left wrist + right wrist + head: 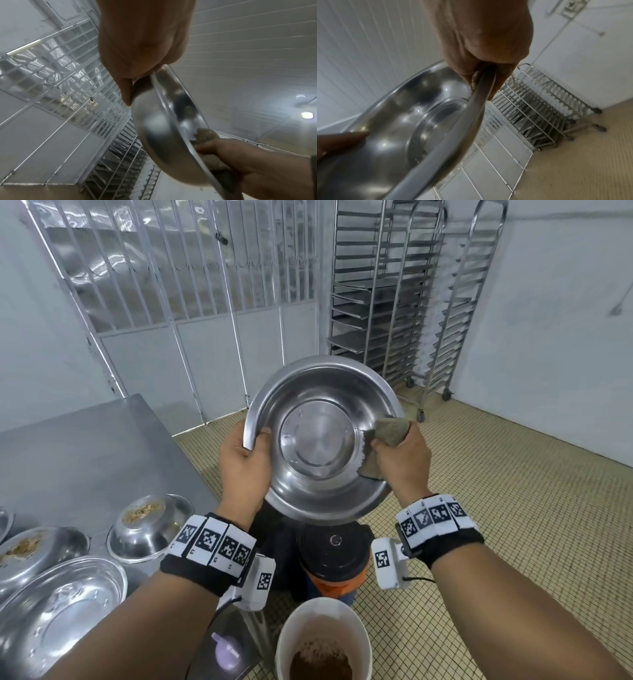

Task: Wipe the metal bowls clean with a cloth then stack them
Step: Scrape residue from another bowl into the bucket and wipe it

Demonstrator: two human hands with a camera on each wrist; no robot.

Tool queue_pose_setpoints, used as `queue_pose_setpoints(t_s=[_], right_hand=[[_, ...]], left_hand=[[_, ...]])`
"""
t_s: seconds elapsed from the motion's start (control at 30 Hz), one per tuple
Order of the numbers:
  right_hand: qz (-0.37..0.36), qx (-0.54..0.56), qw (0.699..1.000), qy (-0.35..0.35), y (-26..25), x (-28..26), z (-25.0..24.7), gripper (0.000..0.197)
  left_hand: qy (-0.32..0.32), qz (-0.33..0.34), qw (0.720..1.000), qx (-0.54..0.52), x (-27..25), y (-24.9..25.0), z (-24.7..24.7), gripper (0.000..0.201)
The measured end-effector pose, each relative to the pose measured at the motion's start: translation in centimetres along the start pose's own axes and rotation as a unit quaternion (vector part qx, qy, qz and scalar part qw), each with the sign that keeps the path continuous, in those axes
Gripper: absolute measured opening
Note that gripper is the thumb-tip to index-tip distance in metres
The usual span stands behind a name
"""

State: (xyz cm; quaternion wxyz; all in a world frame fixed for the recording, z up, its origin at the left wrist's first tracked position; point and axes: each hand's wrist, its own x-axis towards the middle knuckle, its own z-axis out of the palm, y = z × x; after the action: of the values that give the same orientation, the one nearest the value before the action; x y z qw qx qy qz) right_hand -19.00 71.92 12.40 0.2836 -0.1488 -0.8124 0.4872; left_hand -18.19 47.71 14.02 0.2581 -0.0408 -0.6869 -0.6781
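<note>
A steel table [85, 446] stood at the left, carrying several other metal bowls: one turned upside down with brown residue on its base [150, 527], another soiled one [37, 553] beside it, and a clean-looking bowl [61, 607] nearest the camera. Below the hands sat a white bucket [323, 642] holding brown powder, with a black-lidded orange container [334, 563] just behind it on the tiled floor [513, 525]. Tall wheeled tray racks [411, 296] stood against the far wall, beside a barred metal gate [178, 268]; nothing lay between the hands and the bowl they worked on. Both forearms reached forward at chest height, each wrist wrapped in a band of black-and-white markers. The left hand [243, 463] held the metal bowl [322, 440] up in the air, tilted so its inside faced the person, its grip closed on the left rim with the thumb inside and the fingers behind. The right hand [404, 463] had its grip closed around a bunched brownish cloth [387, 436], pressing it against the bowl's right inner wall at the rim; the right wrist view showed the cloth and fingers straddling that rim.
</note>
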Motion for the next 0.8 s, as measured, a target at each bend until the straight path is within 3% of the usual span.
queue_pose_setpoints(t_s=[0.23,0.4,0.47,0.57,0.67,0.8], right_hand=[[-0.132,-0.09,0.987,-0.029,-1.5,1.5,-1.3,0.028],[-0.203,-0.14,0.967,-0.056,-2.4,1.3,-0.7,0.027],[-0.189,-0.111,0.975,-0.033,-2.7,0.9,-0.6,0.026],[-0.139,-0.057,0.989,0.006,-2.4,0.1,-0.8,0.027],[-0.059,-0.036,0.997,-0.02,-1.6,-0.2,-0.6,0.036],[-0.09,-0.104,0.99,-0.015,-2.6,1.2,-1.2,0.04]], left_hand=[[-0.126,0.052,0.982,0.13,2.1,1.2,-1.6,0.032],[-0.248,0.073,0.941,0.217,4.4,2.1,-2.1,0.027],[-0.24,0.065,0.949,0.194,4.4,2.2,-2.0,0.019],[-0.177,0.02,0.976,0.127,3.9,2.3,-1.8,0.023],[-0.114,-0.015,0.992,0.052,3.6,2.4,-1.8,0.018],[-0.146,0.036,0.983,0.101,3.1,2.3,-1.8,0.014]])
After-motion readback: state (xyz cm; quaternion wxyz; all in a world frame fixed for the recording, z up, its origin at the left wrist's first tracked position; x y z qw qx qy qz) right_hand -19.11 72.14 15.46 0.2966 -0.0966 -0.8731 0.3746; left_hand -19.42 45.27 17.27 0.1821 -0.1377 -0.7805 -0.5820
